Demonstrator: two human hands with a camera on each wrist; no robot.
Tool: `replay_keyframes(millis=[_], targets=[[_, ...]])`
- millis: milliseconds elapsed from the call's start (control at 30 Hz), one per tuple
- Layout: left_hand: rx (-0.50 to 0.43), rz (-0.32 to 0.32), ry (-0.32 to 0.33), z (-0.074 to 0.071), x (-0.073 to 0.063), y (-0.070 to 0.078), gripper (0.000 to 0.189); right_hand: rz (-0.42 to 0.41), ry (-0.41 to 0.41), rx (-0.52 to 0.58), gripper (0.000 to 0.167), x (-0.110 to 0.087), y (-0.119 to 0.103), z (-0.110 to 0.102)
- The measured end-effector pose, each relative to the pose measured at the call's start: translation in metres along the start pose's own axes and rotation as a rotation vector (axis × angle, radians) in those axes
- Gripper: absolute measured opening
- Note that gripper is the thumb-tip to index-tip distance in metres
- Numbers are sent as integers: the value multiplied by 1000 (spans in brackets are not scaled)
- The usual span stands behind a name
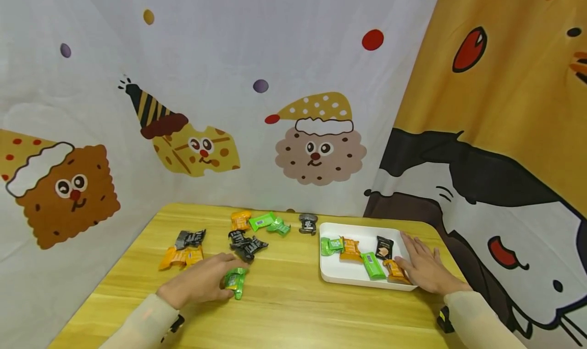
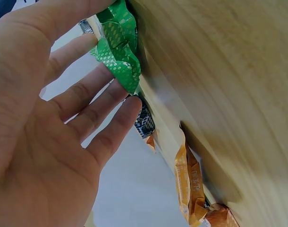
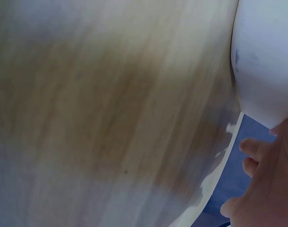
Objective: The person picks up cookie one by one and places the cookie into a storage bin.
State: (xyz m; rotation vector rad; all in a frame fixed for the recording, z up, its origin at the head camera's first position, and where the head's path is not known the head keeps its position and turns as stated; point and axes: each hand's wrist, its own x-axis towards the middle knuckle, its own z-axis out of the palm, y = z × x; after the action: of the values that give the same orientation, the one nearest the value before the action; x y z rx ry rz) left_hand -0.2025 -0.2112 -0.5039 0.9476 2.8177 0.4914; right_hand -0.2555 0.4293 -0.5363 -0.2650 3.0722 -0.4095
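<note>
On the left of the table in the head view, my left hand (image 1: 204,281) holds a green-wrapped snack (image 1: 235,283) between thumb and fingers. The left wrist view shows the green wrapper (image 2: 118,45) at the fingertips, close over the wood, the last fingers fairly straight. At the right, my right hand (image 1: 428,267) rests on the right end of a white tray (image 1: 339,275), fingers spread, the thumb over its rim near an orange snack (image 1: 396,271). Also in the tray lie green snacks (image 1: 373,266), another orange snack (image 1: 350,249) and a black one (image 1: 384,247).
Black snacks (image 1: 247,246) lie just beyond my left hand, with orange (image 1: 181,257) and black packets (image 1: 190,238) to its left. Farther back are an orange packet (image 1: 240,220), green packets (image 1: 270,221) and a black packet (image 1: 308,223) near the tray. A printed curtain (image 1: 293,58) hangs behind the table.
</note>
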Motion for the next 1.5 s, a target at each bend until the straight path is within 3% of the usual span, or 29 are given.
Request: replay_keyframes(millis=[900,1167,1500], targets=[[55,36,96,3,3,-2,59,3,-6,-3,93,1,1,0],[64,28,121,1,8,6,64,5,-13,-4,94,2,1,0],[98,32,130,-3,24,24,65,2,-13,5,94,1,0,-1]])
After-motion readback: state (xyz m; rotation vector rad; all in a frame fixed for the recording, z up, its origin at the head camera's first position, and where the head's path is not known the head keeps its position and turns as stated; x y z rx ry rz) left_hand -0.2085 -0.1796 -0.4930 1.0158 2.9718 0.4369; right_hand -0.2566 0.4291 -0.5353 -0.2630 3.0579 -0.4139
